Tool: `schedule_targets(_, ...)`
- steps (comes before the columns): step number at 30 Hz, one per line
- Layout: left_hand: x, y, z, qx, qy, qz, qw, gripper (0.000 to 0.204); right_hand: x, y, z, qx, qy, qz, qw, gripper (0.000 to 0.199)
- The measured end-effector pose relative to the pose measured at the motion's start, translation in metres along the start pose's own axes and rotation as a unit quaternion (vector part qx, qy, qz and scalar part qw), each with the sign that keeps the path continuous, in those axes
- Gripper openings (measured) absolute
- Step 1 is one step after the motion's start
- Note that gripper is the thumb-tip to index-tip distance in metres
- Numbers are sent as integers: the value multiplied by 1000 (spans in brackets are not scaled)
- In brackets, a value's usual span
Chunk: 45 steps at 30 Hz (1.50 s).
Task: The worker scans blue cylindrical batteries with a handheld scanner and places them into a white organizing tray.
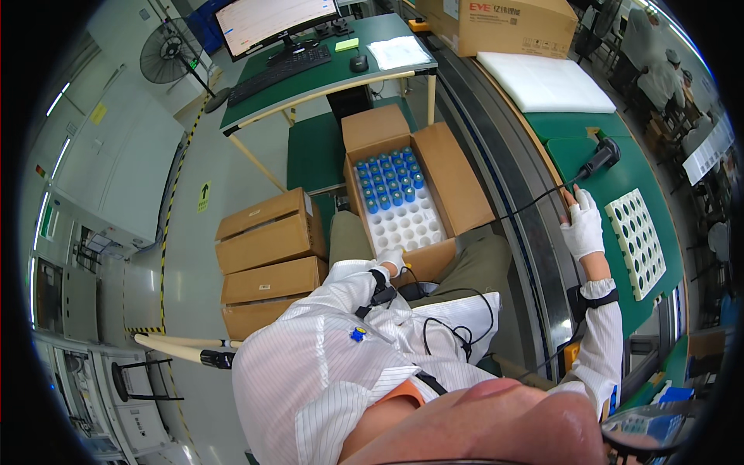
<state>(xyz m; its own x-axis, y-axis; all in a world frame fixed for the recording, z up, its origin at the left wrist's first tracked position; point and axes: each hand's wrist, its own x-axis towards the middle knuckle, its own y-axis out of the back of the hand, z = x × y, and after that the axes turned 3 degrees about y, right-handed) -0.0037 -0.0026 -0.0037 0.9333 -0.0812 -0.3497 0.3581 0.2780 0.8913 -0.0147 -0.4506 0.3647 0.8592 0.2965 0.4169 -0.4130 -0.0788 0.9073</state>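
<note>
— Left hand (391, 258), gloved in white, reached down to the near rim of the open cardboard box (465, 186), wrist bent, fingers curled against the white foam tray (407, 225). Pinching anything? Could not tell; fingertips hidden behind the box edge.

— And the right hand (583, 225)?

— Also gloved in white, stretched out to the right onto the green table (620, 182), forearm nearly straight, black strap at the wrist. Fingers loosely spread, lying flat, gripping nothing. Rested just near a black cable (535, 203) leading to a black handheld scanner (602, 157) a little farther on the same table.

— Contents of the box?

— White foam tray with round pockets. Far half filled with blue cylindrical cells (387, 180) standing upright in rows; near half of the pockets bare. Flaps folded outward left, right and far.

— Anything else holding things?

— To the right of the right hand, a white perforated tray (637, 232) with round holes, lying flat on the green table. Farther along, a white foam sheet (546, 81) and a large closed carton (504, 25). To the left of the open box, closed cardboard boxes (267, 260) stacked on the floor.

— Beyond the box?

— Green desk (325, 74) at the far side, with a keyboard (279, 71), a monitor (275, 22) and a mouse (358, 63).
</note>
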Motion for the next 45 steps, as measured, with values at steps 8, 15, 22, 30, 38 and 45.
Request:
schedule_targets(8,3,1,-3,26,-12,-31,999,51,1,1,1,3,3,1,1000,53)
schedule_targets(15,3,0,0,-14,-4,-24,1000,49,-2,-1,4,1,-7,-1,1000,50)
schedule_targets(22,10,-5,-8,-21,-27,-52,998,57,-3,0,3,12,-15,-3,1000,51)
schedule_targets(30,1,5,0,-40,-24,-54,997,50,-5,0,3,-3,-28,-25,999,46)
schedule_targets(38,2,4,-1,-45,-19,-55,997,51,-5,-3,4,-1,-24,-15,1000,49)
schedule_targets(45,2,2,0,-24,-21,-37,999,53,-6,-2,5,-3,-31,-20,999,49)
